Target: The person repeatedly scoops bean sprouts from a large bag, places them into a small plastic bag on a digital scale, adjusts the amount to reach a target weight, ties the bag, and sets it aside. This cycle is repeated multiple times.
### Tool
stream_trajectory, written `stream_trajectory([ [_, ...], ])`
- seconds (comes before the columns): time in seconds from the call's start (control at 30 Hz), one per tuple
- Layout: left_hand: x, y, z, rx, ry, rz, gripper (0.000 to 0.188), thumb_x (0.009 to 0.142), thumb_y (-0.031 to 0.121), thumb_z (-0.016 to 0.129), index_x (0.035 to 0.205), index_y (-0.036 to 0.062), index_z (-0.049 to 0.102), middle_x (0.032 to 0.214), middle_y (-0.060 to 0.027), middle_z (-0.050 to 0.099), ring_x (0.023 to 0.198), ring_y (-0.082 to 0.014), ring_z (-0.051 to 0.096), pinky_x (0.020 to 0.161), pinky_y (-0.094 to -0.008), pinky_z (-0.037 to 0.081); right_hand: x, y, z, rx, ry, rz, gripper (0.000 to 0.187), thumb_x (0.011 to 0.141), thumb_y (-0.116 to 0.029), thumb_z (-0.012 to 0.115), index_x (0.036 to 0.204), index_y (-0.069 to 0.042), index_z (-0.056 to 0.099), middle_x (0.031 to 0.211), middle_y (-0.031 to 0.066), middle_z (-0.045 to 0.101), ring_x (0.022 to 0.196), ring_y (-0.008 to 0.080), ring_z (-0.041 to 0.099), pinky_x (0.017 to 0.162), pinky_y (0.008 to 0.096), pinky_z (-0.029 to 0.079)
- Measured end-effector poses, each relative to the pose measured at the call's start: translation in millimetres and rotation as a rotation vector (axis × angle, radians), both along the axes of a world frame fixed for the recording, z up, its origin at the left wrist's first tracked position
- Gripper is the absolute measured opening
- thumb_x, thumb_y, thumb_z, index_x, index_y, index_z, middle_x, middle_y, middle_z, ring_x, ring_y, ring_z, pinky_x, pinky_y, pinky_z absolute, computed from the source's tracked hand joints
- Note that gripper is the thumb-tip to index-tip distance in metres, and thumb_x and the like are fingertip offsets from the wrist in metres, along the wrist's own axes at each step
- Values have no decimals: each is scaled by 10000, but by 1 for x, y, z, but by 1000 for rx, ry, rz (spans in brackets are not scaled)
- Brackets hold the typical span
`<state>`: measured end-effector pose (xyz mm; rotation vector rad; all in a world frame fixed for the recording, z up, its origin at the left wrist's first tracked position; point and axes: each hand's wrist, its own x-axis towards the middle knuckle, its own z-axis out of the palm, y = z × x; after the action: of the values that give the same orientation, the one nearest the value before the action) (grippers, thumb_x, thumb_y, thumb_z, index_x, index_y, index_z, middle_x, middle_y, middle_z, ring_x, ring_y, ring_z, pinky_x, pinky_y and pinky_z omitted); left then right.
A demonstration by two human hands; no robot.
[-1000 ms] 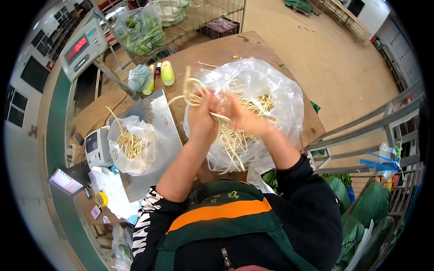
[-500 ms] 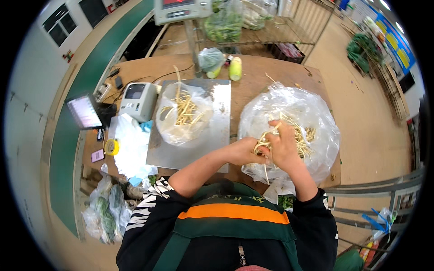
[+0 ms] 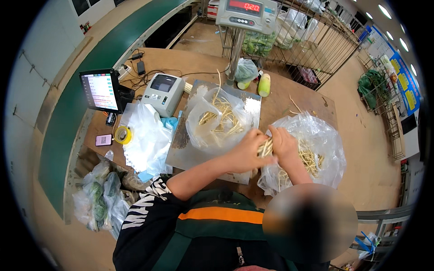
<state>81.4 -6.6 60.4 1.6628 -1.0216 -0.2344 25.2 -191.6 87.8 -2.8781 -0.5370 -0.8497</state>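
Note:
Both my hands grip a bundle of thin pale-yellow stems (image 3: 266, 147), held above the left edge of a large clear plastic bag (image 3: 332, 135). My left hand (image 3: 249, 152) is wrapped around the bundle from the left. Against its right side my right hand (image 3: 284, 143) is closed, its back hiding part of the stems. More loose stems (image 3: 311, 161) lie inside the large bag. A smaller clear bag (image 3: 195, 122) with similar stems (image 3: 226, 119) rests on the metal scale plate (image 3: 180, 156), left of my hands. One long stem sticks up from it.
A scale display (image 3: 244, 11) stands on a post behind the plate. Left are a label printer (image 3: 163, 95), a monitor (image 3: 98, 90), yellow tape (image 3: 122, 134), a phone (image 3: 104, 140) and white plastic bags (image 3: 147, 140). A pale green vegetable (image 3: 264, 85) lies at the back.
My hands have drawn together around the bundle and moved toward the smaller bag, near the large bag's left edge. The whole view has shifted, showing more of the scale display.

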Motion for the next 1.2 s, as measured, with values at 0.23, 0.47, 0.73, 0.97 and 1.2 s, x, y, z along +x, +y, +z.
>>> stream_trajectory([
  [0.23,86,54,-66,36,-217,911,522,890,301,703,1243,4,459,1158,-162,514,1118,-311,519,956,-427,420,91,0,98,1107,-79,-65,117,1032,-141,566,940,-73,540,757,13,455,644,112,497,532,260,391],
  [0.47,94,110,-98,72,281,706,219,857,163,700,987,30,586,902,-154,596,830,-289,596,765,-337,463,149,108,77,1859,-352,469,149,1074,-198,518,982,-82,496,779,-2,448,632,76,407,530,238,355],
  [0.73,88,139,-88,-730,986,525,163,938,26,565,1081,27,643,852,20,586,723,-62,496,692,-242,419,174,117,-149,545,281,262,116,921,-115,650,986,-36,594,863,88,603,821,264,591,773,398,498],
  [0.97,85,105,-61,-240,308,316,294,935,89,591,1215,-1,615,893,-88,663,755,-155,611,700,-315,502,151,144,-131,382,1178,68,303,791,-158,744,1054,-17,690,1129,191,663,1095,390,607,1011,410,459],
  [1.2,105,92,-101,-120,311,563,262,944,134,629,1158,-15,631,862,-140,683,716,-174,622,674,-320,493,86,121,-55,317,312,234,324,825,-187,767,1087,-9,694,1023,148,709,998,347,653,908,388,521],
])
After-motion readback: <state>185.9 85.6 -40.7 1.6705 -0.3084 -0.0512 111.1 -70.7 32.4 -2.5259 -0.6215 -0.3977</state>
